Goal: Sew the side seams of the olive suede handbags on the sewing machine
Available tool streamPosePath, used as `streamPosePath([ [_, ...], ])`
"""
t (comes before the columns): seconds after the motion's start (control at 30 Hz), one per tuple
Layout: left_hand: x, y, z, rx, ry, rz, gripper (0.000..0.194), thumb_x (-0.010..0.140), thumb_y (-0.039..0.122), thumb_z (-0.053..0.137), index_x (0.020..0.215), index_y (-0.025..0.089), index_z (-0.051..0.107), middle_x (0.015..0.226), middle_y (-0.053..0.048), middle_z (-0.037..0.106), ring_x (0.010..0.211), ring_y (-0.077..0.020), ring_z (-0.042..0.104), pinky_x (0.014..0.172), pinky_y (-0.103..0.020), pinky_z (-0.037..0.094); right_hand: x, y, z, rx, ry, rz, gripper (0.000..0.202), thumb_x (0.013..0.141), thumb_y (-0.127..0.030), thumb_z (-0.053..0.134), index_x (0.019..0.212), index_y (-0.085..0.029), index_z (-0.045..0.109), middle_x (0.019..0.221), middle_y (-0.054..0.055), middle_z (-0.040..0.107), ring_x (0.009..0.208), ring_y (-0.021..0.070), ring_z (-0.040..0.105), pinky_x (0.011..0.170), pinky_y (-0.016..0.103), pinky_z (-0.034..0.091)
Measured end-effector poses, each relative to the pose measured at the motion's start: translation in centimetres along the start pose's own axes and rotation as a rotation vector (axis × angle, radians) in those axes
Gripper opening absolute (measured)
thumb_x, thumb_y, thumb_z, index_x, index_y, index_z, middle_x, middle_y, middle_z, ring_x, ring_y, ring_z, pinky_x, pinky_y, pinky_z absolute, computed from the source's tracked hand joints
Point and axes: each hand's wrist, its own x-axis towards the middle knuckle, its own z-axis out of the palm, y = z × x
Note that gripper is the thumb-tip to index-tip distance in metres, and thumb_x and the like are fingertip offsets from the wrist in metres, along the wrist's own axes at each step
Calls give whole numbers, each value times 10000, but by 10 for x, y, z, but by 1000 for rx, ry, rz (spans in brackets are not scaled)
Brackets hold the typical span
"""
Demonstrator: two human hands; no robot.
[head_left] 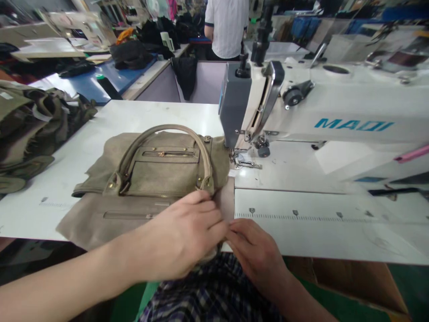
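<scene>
An olive-green handbag (161, 174) with a rounded handle and a brass zip lies flat on the white sewing table. Its taupe lining (110, 219), which has a zipped slit, spreads toward the front edge. My left hand (191, 228) is closed on the bag's material near the right foot of the handle. Close beside it, my right hand (254, 243) pinches the edge of the lining at the table's front edge. The fingertips of both hands nearly meet, and the exact fold between them is hidden. The bag's right edge lies by the presser foot (246, 163).
A white sewing machine (335, 98) fills the right side, its head close to the bag. Several olive bag pieces (36, 129) are heaped at the left. Behind are a green-topped thread cone (109, 86), a blue table (87, 78) and a person in a white shirt (228, 29).
</scene>
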Motion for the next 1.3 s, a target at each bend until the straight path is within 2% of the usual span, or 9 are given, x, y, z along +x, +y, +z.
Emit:
streamPosePath([
  [0.1, 21, -23, 12, 101, -46, 92, 304, 993, 334, 388, 926, 168, 633, 937, -78, 684, 878, -231, 624, 993, -435, 393, 0, 1, -1, -33, -16, -76, 293, 978, -90, 406, 909, -100, 691, 802, 109, 684, 770, 204, 635, 723, 329, 598],
  [0.27, 2, -53, 9, 412, -218, -427, 370, 993, 386, 386, 822, 136, 599, 710, -94, 650, 591, -258, 622, 638, -413, 450, -3, 2, 0, -58, -15, -100, 243, 969, -102, 452, 981, -102, 695, 869, 102, 722, 827, 207, 673, 791, 326, 588],
  [0.4, -3, -55, 1, 443, -271, -612, 374, 972, 411, 447, 793, 122, 604, 633, -113, 640, 574, -286, 636, 508, -339, 419, -3, 1, 2, -36, -11, -60, 237, 970, -107, 459, 986, -124, 695, 877, 91, 725, 826, 197, 677, 781, 308, 590],
  [0.47, 6, -55, 1, 431, -170, -462, 258, 962, 333, 499, 869, 128, 627, 726, -116, 678, 700, -281, 662, 603, -370, 483, -3, 0, 2, -39, -19, -62, 234, 971, -108, 464, 990, -122, 697, 882, 93, 726, 836, 198, 679, 784, 305, 592],
  [0.53, 19, -56, 4, 344, -67, -84, 201, 986, 219, 448, 1038, 183, 639, 1021, -95, 709, 998, -245, 652, 893, -396, 492, -2, 0, 2, -35, -24, -60, 240, 974, -108, 459, 974, -113, 699, 873, 98, 724, 838, 200, 681, 788, 306, 595],
  [0.63, 34, -61, 13, 197, -42, 322, 386, 1026, 164, 299, 1328, 261, 521, 1430, -15, 519, 1385, -151, 390, 1213, -352, 194, -2, -1, 2, -26, -20, -60, 273, 981, -106, 433, 960, -123, 705, 869, 99, 728, 838, 196, 690, 802, 306, 597],
  [0.83, 37, -76, 35, 179, -34, -40, 459, 1019, 248, 348, 1443, 78, 394, 1510, -119, 408, 1440, -210, 297, 1228, -397, 107, -4, -1, 2, -59, 34, -60, 259, 965, -101, 453, 993, -111, 711, 909, 108, 749, 869, 204, 715, 804, 320, 616],
  [1.1, 34, -71, 40, 211, 59, -60, 437, 977, 169, 364, 1386, 70, 482, 1341, -113, 590, 1368, -255, 391, 1221, -505, 32, 3, 9, -14, -37, -57, -157, 282, 974, -108, 437, 978, -100, 718, 908, 95, 759, 852, 183, 720, 829, 292, 607],
  [1.3, 44, -88, 45, 119, 23, -100, 441, 967, 172, 393, 1388, 82, 490, 1359, -108, 577, 1221, -217, 545, 1204, -401, 209, 13, 23, -19, -36, -63, -141, 252, 960, -99, 472, 998, -100, 721, 931, 94, 760, 882, 190, 720, 842, 287, 601],
])
